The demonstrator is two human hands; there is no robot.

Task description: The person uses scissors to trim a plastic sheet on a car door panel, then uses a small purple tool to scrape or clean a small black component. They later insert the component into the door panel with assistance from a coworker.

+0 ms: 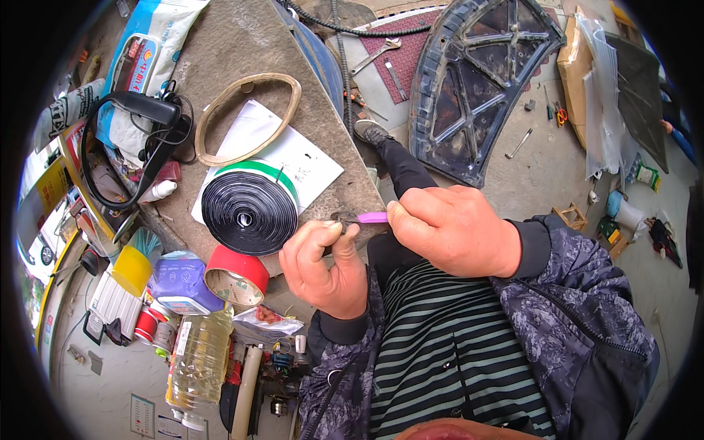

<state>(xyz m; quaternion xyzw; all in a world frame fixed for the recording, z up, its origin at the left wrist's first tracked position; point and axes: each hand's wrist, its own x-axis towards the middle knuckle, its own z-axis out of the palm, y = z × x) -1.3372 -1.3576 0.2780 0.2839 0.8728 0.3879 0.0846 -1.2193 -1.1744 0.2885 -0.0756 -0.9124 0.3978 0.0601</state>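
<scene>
right of a black coil, close by its near edge, a small purple strip with a dark piece at its left end is held level between two bare hands. the left hand, nearer to the coil, has its thumb and forefinger pinched on the dark piece, the other fingers curled toward the palm. the right hand, farther to the right of the coil, grips the right end of the strip, thumb pressed on it and fingers folded in.

the coil lies flat with a white sheet partly under it, and a green band shows along its far edge. an oval ring rests beyond it, overlapping the sheet. all these are on a rough grey-brown worktop.

just on the near side of the coil stands a red tape roll, tilted; to that roll's left, nearer than the coil, is a purple package. a clear bottle of yellowish liquid lies nearer still. left of the coil and beyond it is a black strap with cables. well beyond the coil, off to the right, a dark ribbed panel lies on the floor, a wrench on its left.
</scene>
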